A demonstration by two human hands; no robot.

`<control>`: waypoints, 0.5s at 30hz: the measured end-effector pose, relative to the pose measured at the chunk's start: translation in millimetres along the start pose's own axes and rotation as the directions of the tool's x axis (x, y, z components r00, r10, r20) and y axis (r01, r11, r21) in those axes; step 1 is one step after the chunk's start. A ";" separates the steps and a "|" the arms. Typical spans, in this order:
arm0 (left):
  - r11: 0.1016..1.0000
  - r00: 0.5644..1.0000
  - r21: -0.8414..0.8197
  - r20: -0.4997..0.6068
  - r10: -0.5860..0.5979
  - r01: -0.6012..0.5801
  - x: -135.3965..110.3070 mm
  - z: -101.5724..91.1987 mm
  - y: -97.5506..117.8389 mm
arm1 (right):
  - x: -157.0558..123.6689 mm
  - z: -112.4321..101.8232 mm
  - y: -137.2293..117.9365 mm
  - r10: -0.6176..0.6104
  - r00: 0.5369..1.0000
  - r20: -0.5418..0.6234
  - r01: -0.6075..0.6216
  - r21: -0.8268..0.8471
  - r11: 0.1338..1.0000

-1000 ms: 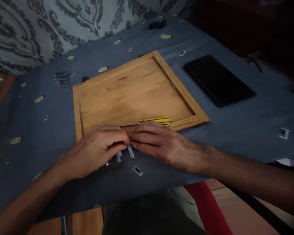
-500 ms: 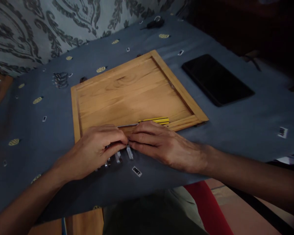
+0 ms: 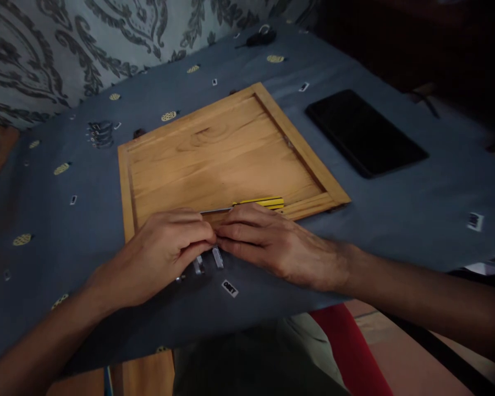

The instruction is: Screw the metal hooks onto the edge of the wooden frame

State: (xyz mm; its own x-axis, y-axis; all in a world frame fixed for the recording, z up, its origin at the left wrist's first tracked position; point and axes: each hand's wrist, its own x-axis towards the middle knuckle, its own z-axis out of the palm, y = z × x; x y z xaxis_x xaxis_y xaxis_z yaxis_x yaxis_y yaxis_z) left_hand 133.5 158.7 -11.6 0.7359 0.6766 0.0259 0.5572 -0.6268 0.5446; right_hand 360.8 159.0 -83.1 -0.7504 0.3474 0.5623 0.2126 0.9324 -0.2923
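Both my hands meet at the near edge of a shallow wooden tray on a blue cloth. My left hand is curled, fingers closed over small silvery metal pieces that stick out below it. My right hand lies beside it, fingertips pinched against the same pieces. A screwdriver with a yellow and black handle lies in the tray just beyond my fingers, its metal shaft running left.
A black phone or tablet lies right of the tray. A coiled metal part sits at the far left, a dark key-like object at the far edge. The patterned blue cloth covers the table; a red seat shows below.
Hands stay joined at the tray's near edge; my left fingers have slid slightly over the metal pieces, hiding more of them. The view has shifted a little.
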 end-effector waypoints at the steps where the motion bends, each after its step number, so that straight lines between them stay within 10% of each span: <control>1: 1.000 1.000 0.009 0.006 0.005 -0.005 1.1 -0.1 0.4 | 0.2 -0.3 0.0 -0.001 1.000 0.004 0.001 -0.004 1.000; 15: 0.996 0.984 0.090 -0.177 -0.007 0.023 -25.5 -13.5 -5.7 | 3.4 -6.1 -1.7 -0.036 0.998 -0.057 0.031 -0.089 0.996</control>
State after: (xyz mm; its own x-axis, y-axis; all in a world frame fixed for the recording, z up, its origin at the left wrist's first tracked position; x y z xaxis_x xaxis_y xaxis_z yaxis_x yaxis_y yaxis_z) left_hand 106.3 150.2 -4.0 0.6525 0.7384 0.1702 0.6062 -0.6435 0.4674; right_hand 361.8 159.2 -75.9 -0.7206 0.3190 0.6156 0.2442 0.9477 -0.2053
